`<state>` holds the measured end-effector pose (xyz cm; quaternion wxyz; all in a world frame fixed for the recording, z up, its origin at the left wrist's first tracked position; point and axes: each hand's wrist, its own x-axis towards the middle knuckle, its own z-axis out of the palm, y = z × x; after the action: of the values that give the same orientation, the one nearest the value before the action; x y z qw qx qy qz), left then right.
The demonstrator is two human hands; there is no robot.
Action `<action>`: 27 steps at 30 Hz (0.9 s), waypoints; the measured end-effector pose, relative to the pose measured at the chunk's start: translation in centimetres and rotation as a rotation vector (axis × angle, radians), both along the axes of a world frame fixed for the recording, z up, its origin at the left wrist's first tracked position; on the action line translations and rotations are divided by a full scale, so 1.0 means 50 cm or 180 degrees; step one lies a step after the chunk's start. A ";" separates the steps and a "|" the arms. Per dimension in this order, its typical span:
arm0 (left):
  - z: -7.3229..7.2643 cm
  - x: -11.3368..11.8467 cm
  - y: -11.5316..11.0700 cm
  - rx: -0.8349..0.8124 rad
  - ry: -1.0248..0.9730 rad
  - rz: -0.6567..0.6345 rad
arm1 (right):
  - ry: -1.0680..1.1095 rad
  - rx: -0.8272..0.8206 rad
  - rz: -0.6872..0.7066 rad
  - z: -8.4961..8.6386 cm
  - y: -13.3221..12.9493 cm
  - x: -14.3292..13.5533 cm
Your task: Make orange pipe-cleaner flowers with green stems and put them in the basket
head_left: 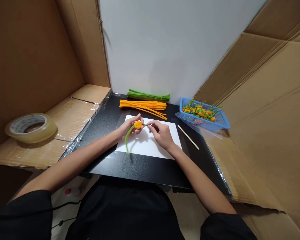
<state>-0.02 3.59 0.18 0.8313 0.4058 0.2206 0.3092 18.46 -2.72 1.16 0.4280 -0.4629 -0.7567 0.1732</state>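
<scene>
An orange flower-like piece [138,125] made of fuzzy stem sits in the fingers of my left hand [130,126], above the white sheet [150,145]. A green fuzzy stem [127,136] runs past the orange piece. Its long end curves down on the left, and a short end points right. My right hand [161,133] pinches that short end between thumb and index finger. Both hands are closed and close together, with the orange piece between them.
Behind the sheet lie bundles of orange stems [145,105] and green stems [148,96]. A blue basket [223,120] at the right holds several orange-and-green pieces. A thin wooden stick [188,137] lies right of the sheet. A tape roll [31,128] rests on cardboard at left.
</scene>
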 end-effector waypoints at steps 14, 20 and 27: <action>-0.012 0.018 -0.005 -0.0028 0.0033 0.0291 | -0.0131 -0.0194 0.0181 0.002 -0.013 -0.023; -0.014 0.029 -0.006 -0.0020 0.0442 0.0955 | 0.0223 -0.0584 0.0174 0.007 -0.022 -0.045; -0.031 0.039 -0.013 0.0622 0.0781 0.1831 | 0.0708 -0.0949 0.0454 -0.004 -0.025 -0.058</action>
<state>1.93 2.92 -1.35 0.6342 0.4388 0.3941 0.4999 15.57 -3.95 0.96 0.4223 -0.4443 -0.7017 0.3632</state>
